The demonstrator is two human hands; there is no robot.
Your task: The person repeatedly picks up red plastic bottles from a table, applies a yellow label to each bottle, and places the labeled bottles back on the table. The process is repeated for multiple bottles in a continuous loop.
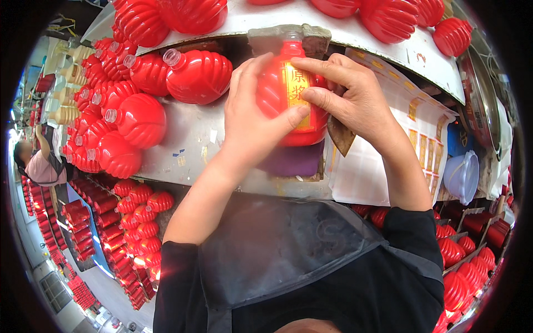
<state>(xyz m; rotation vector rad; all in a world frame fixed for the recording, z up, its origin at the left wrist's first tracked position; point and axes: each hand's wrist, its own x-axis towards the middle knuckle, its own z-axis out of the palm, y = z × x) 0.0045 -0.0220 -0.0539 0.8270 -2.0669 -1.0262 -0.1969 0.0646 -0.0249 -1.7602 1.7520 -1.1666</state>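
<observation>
A red ribbed bottle with a clear neck lies in front of me, its neck pointing away, on a purple pad. A yellow label with a gold look and dark characters runs along its upper face. My left hand is wrapped around the bottle's left side, thumb across its lower part. My right hand is on the right side, with index fingertip and thumb pressed on the label and the other fingers curled and partly hidden.
Several red bottles crowd the left of the bench, and more stand on a white curved shelf beyond. Label sheets lie at right near a pale bucket. Another person is far left.
</observation>
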